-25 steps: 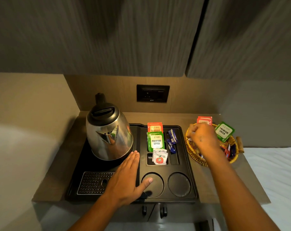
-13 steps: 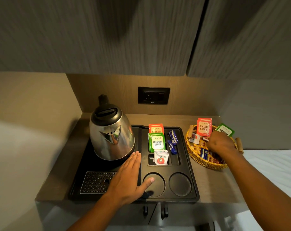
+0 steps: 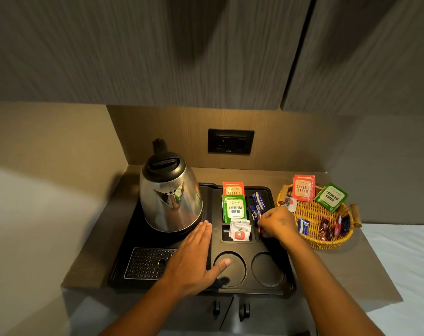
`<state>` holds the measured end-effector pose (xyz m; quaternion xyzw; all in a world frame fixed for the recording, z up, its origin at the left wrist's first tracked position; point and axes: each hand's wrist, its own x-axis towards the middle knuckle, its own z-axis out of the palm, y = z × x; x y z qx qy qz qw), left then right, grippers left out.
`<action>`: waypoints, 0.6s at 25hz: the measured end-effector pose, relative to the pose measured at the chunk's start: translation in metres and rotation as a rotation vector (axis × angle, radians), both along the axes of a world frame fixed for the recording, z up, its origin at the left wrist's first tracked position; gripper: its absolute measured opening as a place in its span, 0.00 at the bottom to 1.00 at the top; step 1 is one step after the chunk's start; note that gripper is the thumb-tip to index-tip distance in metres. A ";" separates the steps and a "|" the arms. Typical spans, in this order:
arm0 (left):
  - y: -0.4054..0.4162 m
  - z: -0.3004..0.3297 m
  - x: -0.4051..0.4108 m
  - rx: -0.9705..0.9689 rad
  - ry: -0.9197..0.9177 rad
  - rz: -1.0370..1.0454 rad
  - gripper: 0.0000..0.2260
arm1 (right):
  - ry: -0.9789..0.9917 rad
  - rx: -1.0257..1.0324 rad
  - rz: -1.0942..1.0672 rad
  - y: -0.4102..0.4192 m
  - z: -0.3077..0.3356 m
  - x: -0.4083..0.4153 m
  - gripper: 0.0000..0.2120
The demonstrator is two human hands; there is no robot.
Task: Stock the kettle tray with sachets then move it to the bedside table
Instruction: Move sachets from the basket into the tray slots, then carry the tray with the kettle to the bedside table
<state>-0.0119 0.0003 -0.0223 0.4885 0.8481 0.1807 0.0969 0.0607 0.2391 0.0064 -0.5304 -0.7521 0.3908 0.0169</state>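
The tray (image 3: pixel 282 291) sits on the tabletop (image 3: pixel 366 270), kettle (image 3: pixel 170 195) on its left half. The left hand (image 3: pixel 194 260) lies spread flat on the tray, steadying it. The right hand (image 3: pixel 276 224) pinches a thin red sachet (image 3: pixel 259 221) over the right slot, basket (image 3: pixel 327 243) just right of it. Sachets are light and floppy, so pinch an edge; the tray looks stiff but kettle-heavy on the left, so I'd grip both ends
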 end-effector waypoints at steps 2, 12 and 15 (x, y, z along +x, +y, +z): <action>0.000 0.000 0.000 -0.006 -0.002 0.000 0.43 | 0.009 -0.033 0.001 0.002 -0.004 0.002 0.05; -0.042 0.012 -0.014 0.396 -0.002 0.283 0.18 | -0.130 0.377 0.099 -0.016 -0.012 0.054 0.15; -0.076 0.010 -0.069 0.317 0.106 0.612 0.06 | -0.154 0.411 0.093 -0.018 -0.016 0.046 0.18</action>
